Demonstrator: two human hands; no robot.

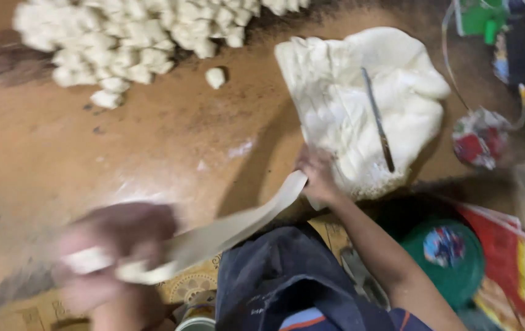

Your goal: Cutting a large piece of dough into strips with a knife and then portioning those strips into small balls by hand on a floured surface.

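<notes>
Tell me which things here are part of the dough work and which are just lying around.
In use:
left hand
right hand
dough strip stretched between them
big dough slab
knife lying on the slab
pile of cut dough pieces

Lying about:
green lid
red printed sheet
crumpled wrapper

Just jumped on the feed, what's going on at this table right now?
A person is working dough on a brown table. The right hand grips one end of a long dough strip beside the big dough mass; the blurred left hand holds the other end. A knife lies on the mass. A pile of small cut dough pieces sits at the far left.
</notes>
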